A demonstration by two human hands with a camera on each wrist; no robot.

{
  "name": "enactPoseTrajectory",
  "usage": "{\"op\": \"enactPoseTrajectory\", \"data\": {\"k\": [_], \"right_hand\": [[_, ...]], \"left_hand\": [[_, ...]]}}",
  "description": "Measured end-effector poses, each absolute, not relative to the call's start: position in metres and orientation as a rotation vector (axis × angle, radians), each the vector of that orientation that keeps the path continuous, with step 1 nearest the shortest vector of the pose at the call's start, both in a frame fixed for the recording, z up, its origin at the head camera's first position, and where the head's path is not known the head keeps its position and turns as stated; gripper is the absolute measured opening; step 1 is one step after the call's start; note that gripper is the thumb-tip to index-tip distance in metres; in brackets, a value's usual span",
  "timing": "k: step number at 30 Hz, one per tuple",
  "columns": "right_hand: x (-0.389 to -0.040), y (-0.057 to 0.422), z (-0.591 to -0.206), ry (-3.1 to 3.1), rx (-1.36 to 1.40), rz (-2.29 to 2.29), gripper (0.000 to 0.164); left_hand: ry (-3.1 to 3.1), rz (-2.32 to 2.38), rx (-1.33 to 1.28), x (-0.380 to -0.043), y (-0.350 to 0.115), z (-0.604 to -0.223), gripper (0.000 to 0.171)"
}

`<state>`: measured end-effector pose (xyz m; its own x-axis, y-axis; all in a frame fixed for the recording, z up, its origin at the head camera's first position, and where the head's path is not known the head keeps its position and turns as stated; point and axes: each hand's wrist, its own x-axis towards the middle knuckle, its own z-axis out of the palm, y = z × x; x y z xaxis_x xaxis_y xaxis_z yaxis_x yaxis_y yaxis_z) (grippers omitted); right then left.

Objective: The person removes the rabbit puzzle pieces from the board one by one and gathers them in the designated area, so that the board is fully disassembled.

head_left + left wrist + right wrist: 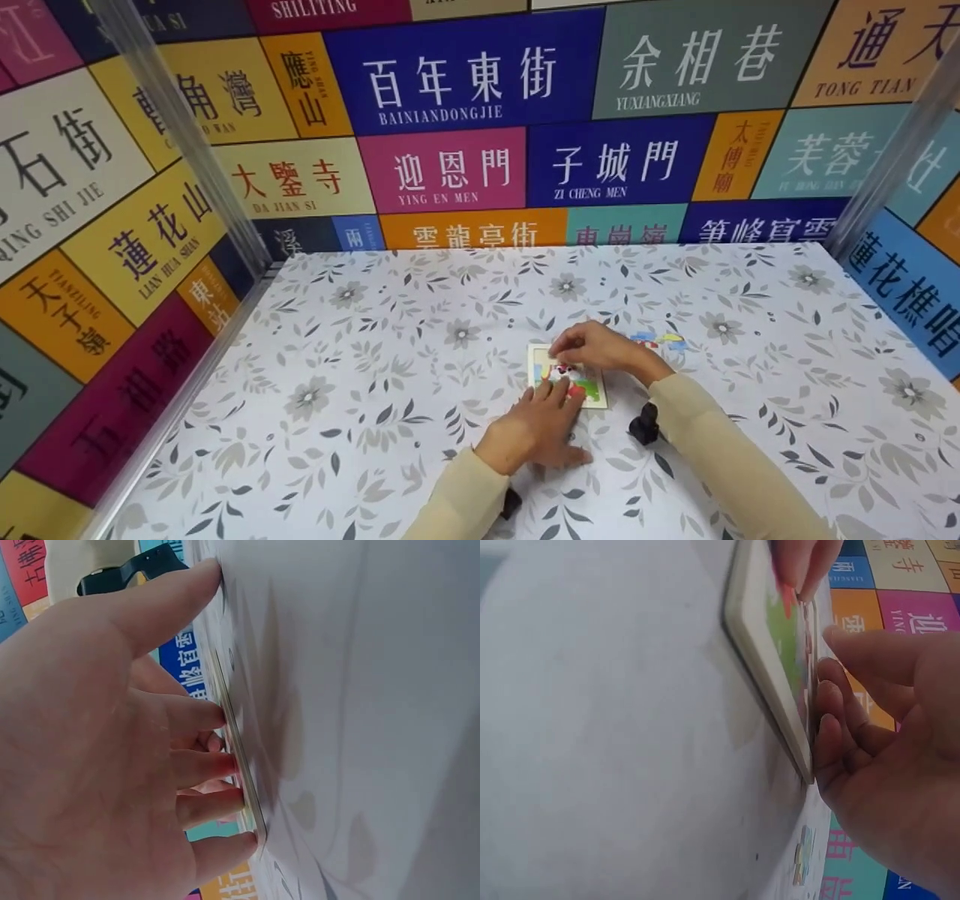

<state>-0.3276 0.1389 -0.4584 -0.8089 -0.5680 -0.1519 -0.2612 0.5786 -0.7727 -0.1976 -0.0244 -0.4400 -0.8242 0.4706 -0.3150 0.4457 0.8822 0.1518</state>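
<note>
A small framed picture puzzle point(592, 391) lies flat on the flowered tablecloth, with a cartoon figure and a green strip at its bottom. My left hand point(541, 426) rests its spread fingertips on the near part of the puzzle, thumb off to the side on the cloth. Across the far part, my right hand point(600, 346) bends its fingers loosely down at the surface. In the right wrist view, the right hand point(892, 712) keeps its thumb apart from the fingers, and no piece shows between them. The puzzle board's edge point(238, 746) shows beside the left fingertips.
Several loose coloured puzzle pieces point(664, 341) lie on the cloth, just beyond the right wrist. The white tablecloth point(405, 360) has grey leaves and flowers. Panels with coloured street-name signs point(442, 169) stand behind and at the sides of the table.
</note>
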Motion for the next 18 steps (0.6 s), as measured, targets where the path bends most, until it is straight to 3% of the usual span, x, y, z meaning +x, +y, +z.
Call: {"op": "enactPoseTrajectory", "data": {"k": [7, 18], "right_hand": [[-0.3266, 0.1375, -0.4596, 2.405, -0.780, -1.065, 0.018], [-0.3231, 0.1333, -0.4564, 2.394, -0.727, -1.073, 0.016]], "left_hand": [[2.708, 0.090, 0.649, -0.1963, -0.0216, -0.4406, 0.090], [2.670, 0.126, 0.634, -0.1988, -0.0236, -0.4410, 0.090]]}}
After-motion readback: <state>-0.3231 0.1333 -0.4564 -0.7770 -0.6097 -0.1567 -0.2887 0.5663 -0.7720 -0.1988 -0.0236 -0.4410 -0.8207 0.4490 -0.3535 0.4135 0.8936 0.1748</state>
